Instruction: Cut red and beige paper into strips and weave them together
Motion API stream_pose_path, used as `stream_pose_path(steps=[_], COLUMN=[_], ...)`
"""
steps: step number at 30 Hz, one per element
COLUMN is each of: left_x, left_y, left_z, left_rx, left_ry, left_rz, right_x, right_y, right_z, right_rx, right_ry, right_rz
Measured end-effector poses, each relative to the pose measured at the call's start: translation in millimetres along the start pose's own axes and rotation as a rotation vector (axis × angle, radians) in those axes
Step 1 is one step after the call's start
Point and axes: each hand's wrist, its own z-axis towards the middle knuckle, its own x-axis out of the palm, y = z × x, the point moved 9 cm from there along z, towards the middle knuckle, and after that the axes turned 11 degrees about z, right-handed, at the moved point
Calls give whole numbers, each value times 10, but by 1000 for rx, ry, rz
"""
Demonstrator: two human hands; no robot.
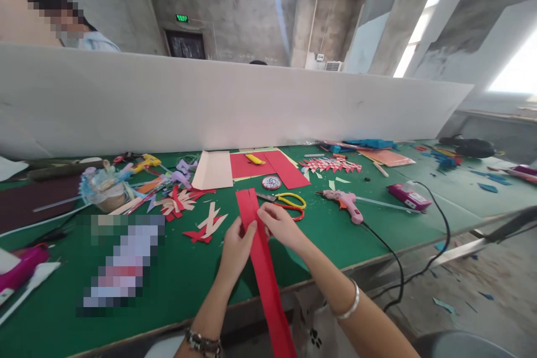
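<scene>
Between my two hands runs a long red paper strip (265, 279), its far end over the green table and its near end hanging past the edge toward me. My left hand (238, 246) pinches the strip's left side near the far end, thumb on top. My right hand (281, 225) grips the right edge a little higher, fingers closed on the paper. Short slits show at the strip's far end. Just beyond my right hand lie scissors (289, 201) with yellow and red handles. Paper scraps (205, 226) in red and cream lie left of the strip.
A pink glue gun (346, 202) with a black cord lies to the right, near a magenta box (409, 197). Red card (289, 170), cream card (213, 169) and a yellow cutter (255, 160) lie behind. A white partition (235, 100) stands at the back; a person (62, 17) is beyond.
</scene>
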Motion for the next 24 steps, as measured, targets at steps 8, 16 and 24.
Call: stream_pose_path(steps=[8,16,24], left_x=[-85,-34,-100], left_y=[-91,-105,-154], left_z=[25,31,5], left_rx=[73,50,95], left_ry=[-9,7,-134], left_rz=[260,241,407], right_x=[86,50,58], right_y=[-129,-106,-128], right_z=[-90,-99,-96], right_rx=[39,9,-17], right_ry=[62,50,0], right_rz=[135,95,71])
